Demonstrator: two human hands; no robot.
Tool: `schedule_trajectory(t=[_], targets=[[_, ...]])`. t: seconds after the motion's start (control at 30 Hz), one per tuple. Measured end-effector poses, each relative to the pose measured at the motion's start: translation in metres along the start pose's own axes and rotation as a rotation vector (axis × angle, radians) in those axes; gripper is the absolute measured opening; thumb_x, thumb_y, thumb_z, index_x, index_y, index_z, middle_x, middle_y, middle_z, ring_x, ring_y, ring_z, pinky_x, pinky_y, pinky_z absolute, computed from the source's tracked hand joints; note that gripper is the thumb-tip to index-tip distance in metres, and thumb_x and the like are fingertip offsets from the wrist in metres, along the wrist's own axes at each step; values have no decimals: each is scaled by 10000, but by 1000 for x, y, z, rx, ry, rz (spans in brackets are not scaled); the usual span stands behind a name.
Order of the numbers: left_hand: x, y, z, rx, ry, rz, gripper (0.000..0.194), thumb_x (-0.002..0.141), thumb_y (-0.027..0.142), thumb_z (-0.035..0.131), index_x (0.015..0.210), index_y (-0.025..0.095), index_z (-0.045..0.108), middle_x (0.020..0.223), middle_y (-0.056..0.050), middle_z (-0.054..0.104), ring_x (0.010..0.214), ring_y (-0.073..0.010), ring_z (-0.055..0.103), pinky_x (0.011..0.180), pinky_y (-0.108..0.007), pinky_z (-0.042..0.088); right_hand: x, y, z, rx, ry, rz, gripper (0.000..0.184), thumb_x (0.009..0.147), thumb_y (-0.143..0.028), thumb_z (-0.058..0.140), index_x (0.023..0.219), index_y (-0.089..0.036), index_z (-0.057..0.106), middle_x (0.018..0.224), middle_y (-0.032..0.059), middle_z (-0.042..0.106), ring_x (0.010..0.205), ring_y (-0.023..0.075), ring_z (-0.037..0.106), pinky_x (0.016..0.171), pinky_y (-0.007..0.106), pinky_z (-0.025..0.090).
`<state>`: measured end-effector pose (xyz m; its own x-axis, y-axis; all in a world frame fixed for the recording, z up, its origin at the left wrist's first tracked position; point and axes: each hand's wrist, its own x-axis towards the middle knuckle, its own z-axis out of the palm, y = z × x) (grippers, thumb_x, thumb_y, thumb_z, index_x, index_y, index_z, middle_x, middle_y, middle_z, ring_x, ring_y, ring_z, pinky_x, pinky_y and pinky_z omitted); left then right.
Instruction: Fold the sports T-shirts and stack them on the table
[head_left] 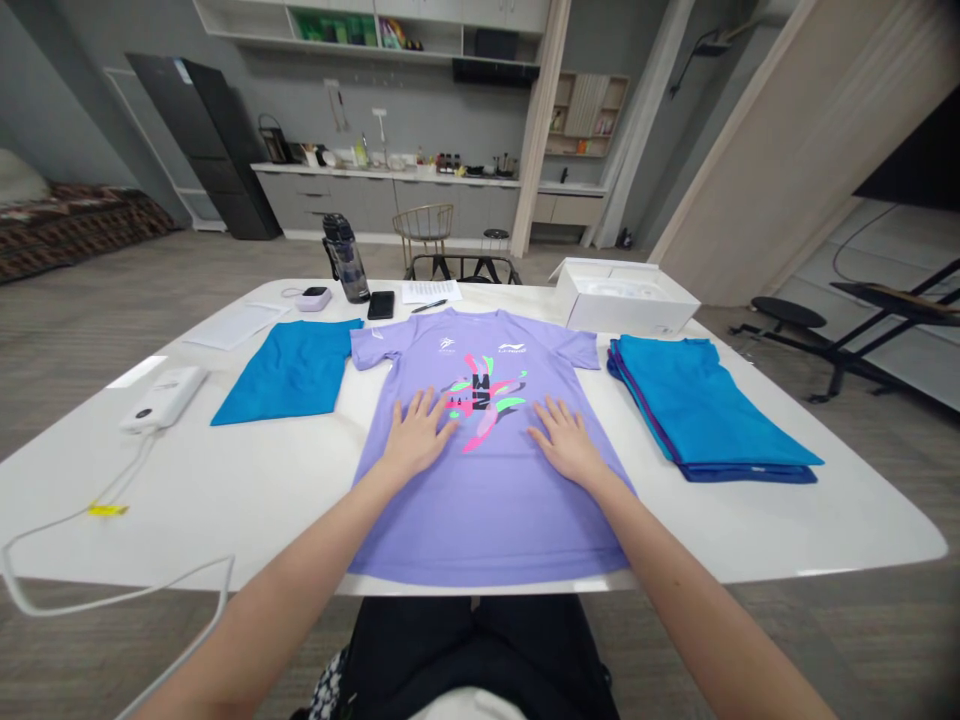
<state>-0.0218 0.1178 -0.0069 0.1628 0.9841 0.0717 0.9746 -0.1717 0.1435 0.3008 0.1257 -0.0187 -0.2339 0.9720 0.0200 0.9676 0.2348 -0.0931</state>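
A lavender T-shirt (487,520) lies spread flat, front up, on the white table, its collar away from me and its hem at the near edge. Pink, green and black print covers the middle of its chest. My left hand (417,434) rests on the shirt just left of the print, fingers spread. On the other side of the print, my right hand (568,442) lies flat with its fingers apart. Neither hand grips the fabric. A folded blue garment (292,370) is to the left, and a stack of folded blue and purple garments (690,400) is to the right.
The white table (285,510) carries a white power bank (165,397) with a cable trailing off the near left edge. Toward the back are a dark water bottle (346,262), a black phone (381,305), a pen (430,306), papers and an open white box (626,298).
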Motion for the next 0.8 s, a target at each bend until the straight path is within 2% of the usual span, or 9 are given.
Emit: schedule_trajectory(t=[0.03,0.1,0.27,0.37,0.47,0.53,0.57,0.7,0.8], targets=[[9,-3,1,-8,-5,3,701,1005,653,160,1612,311,246,1687,-45,169,1557,-285,142,1235,-594,86,10,0,0,25,-27,-25,637,1042,-600,195,1591,-295,294,1676,55,189,1539,307,165,1225,557,170],[22,-13,3,-17,-39,-13,705,1005,656,163,1608,305,259,1684,-52,183,1557,-284,146,1234,-586,105,23,5,3,32,-43,24,605,1051,-575,188,1583,-312,308,1665,57,227,1531,302,195,1217,562,182],[31,-28,9,-41,-70,-75,700,1011,643,186,1580,265,336,1661,-78,267,1538,-272,222,1232,-532,181,34,25,10,-76,55,325,690,1039,-584,249,1526,-124,410,1571,238,355,1463,380,322,1187,541,227],[47,-23,7,-54,8,-110,689,1025,597,177,1575,216,340,1658,-116,265,1531,-278,240,1229,-545,190,52,22,6,-116,91,368,770,1024,-603,276,1515,-19,387,1565,304,319,1482,412,267,1202,540,183],[79,-18,3,-29,71,-55,669,1030,564,204,1581,206,332,1666,-107,241,1544,-273,200,1247,-535,143,83,13,-1,-64,76,155,731,1034,-582,233,1565,-89,327,1647,202,210,1534,337,162,1234,497,148],[99,-19,4,-17,45,-25,664,1024,570,224,1582,228,338,1671,-81,235,1548,-274,185,1251,-534,132,102,10,-3,-8,13,28,669,1039,-578,201,1590,-211,304,1672,99,191,1541,300,154,1239,499,155],[105,-21,6,-16,17,-34,672,1017,588,223,1582,243,340,1670,-70,237,1548,-281,184,1248,-548,129,108,10,-2,13,-20,18,649,1039,-583,185,1593,-263,298,1673,66,198,1539,304,162,1236,523,157],[109,-25,17,-30,-63,-143,732,987,666,153,1591,286,318,1673,-45,226,1550,-305,169,1221,-633,110,114,11,8,30,-69,193,675,1010,-665,143,1594,-351,270,1674,49,197,1528,393,146,1183,685,122],[104,-20,22,-27,-57,-171,758,974,691,135,1591,290,317,1676,-53,212,1548,-312,172,1211,-648,121,115,8,12,15,-45,270,734,991,-702,160,1592,-303,295,1667,102,205,1509,441,163,1152,729,122]])
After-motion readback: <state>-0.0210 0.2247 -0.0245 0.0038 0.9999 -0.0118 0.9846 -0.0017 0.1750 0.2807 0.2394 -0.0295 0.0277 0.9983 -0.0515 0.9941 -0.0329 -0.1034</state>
